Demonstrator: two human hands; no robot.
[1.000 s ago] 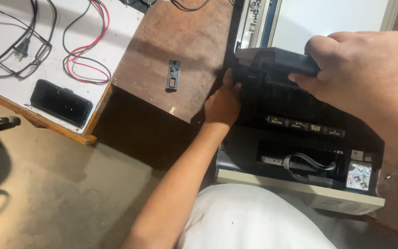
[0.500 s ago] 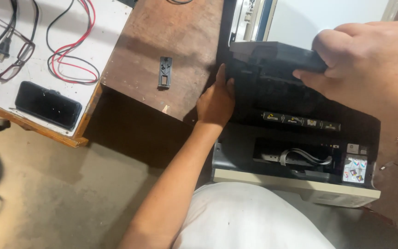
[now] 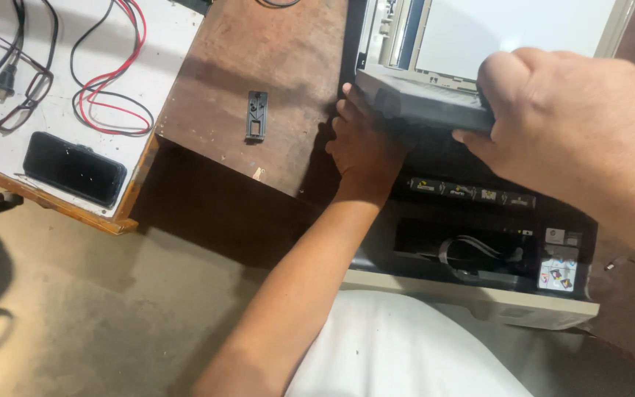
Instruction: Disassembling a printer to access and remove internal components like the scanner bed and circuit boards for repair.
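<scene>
A black and cream printer [image 3: 479,305] sits open in front of me, its insides and a grey ribbon cable showing. My right hand [image 3: 567,140] grips the front edge of the raised scanner lid [image 3: 420,103], fingers curled under it. My left hand [image 3: 361,143] presses against the printer's left side just under the lid, next to the brown wooden table [image 3: 259,66]. The white underside of the lid faces up and away.
A small black plastic part [image 3: 256,115] lies on the brown table. To the left, a white board [image 3: 75,81] holds a black phone [image 3: 73,168], red and black wires [image 3: 108,81] and a plug cable. Bare concrete floor lies below.
My right hand has lifted the scanner lid higher, exposing its white underside. My left hand stayed at the printer's left side. The view shifted slightly.
</scene>
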